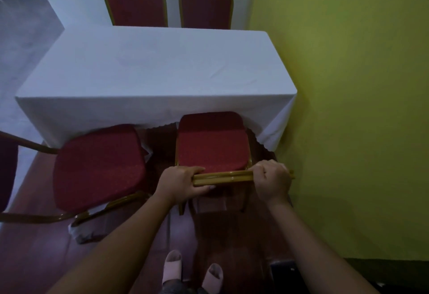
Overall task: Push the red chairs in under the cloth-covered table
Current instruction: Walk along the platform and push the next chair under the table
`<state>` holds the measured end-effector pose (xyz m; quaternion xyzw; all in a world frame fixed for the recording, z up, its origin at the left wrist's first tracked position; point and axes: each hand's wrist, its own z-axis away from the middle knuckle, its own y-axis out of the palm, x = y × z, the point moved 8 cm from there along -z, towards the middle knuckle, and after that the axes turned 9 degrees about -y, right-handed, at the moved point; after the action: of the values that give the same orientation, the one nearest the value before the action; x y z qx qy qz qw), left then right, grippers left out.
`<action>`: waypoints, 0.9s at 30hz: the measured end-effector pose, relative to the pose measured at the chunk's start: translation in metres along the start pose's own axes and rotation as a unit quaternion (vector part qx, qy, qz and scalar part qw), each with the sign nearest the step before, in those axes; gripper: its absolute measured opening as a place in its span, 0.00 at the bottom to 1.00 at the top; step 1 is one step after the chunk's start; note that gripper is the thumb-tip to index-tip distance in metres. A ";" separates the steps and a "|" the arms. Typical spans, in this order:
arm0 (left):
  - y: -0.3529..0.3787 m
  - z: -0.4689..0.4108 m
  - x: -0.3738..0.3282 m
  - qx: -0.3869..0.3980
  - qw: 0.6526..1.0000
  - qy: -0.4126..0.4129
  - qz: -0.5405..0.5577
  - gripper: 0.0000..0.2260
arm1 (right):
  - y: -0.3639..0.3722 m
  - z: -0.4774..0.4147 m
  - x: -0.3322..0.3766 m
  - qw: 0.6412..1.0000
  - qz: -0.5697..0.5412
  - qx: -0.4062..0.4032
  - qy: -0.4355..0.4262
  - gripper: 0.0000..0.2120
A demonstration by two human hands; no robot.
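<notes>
A table under a white cloth point(151, 68) fills the middle of the head view. A red chair point(211, 145) with a gold frame stands at its near right side, the front of its seat just under the cloth's hem. My left hand point(183, 183) and my right hand point(271, 181) both grip the gold top rail of this chair's back. A second red chair point(97, 166) stands to the left, turned at an angle, its seat mostly outside the table. Two more red chairs point(137, 1) point(206, 3) stand at the far side, backs upright against the table edge.
A yellow-green wall point(348, 108) runs close along the table's right side. The floor point(46, 259) is dark reddish. My feet in pale slippers point(192, 270) stand behind the gripped chair. Part of another dark chair point(7, 173) shows at the left edge.
</notes>
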<state>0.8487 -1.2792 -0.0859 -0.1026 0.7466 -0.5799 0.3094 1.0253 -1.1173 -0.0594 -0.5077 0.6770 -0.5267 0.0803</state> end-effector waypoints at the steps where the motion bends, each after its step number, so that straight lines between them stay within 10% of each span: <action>1: 0.000 -0.004 -0.004 -0.004 1.000 0.000 0.002 0.40 | -0.001 -0.004 -0.004 1.000 0.001 -0.005 0.001 0.22; 27: 0.008 -0.109 0.007 -0.012 1.000 0.004 -0.011 0.39 | 0.039 -0.102 -0.033 0.999 -0.004 -0.027 0.022 0.22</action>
<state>0.7815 -1.1924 -0.0810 -0.1123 0.7539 -0.5745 0.2983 0.9514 -1.0303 -0.0602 -0.5002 0.6909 -0.5196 0.0494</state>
